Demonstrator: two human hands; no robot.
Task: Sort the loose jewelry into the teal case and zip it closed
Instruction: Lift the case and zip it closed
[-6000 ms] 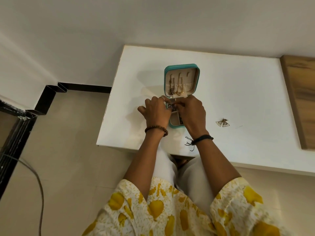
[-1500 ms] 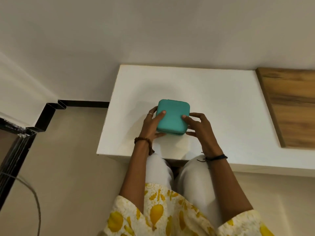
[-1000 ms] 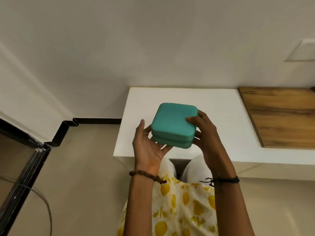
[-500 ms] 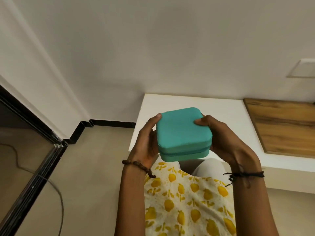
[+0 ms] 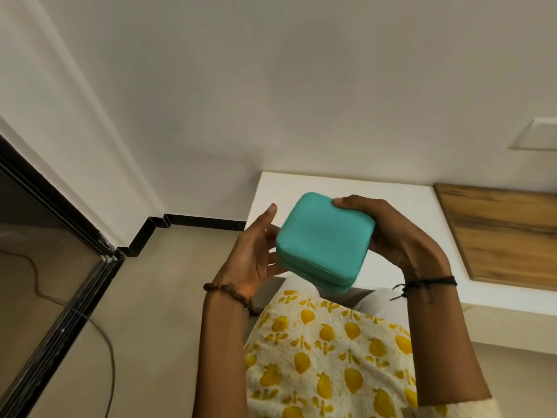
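The teal case (image 5: 325, 239) is closed and held in the air in front of me, tilted, above my lap and the near edge of the white table (image 5: 401, 203). My left hand (image 5: 256, 251) cradles its left side from below, palm up, thumb raised beside it. My right hand (image 5: 391, 236) grips the right side, with fingers curled over the far top corner. No loose jewelry shows anywhere in view.
A wooden board (image 5: 500, 233) lies on the table's right part. A black-framed glass door (image 5: 45, 236) and a grey cable (image 5: 102, 342) on the floor are at the left. A white wall rises behind the table.
The case was open on the table, then closed and lifted off it. In the last half second it has turned slightly in my hands, and my view has tipped further up.
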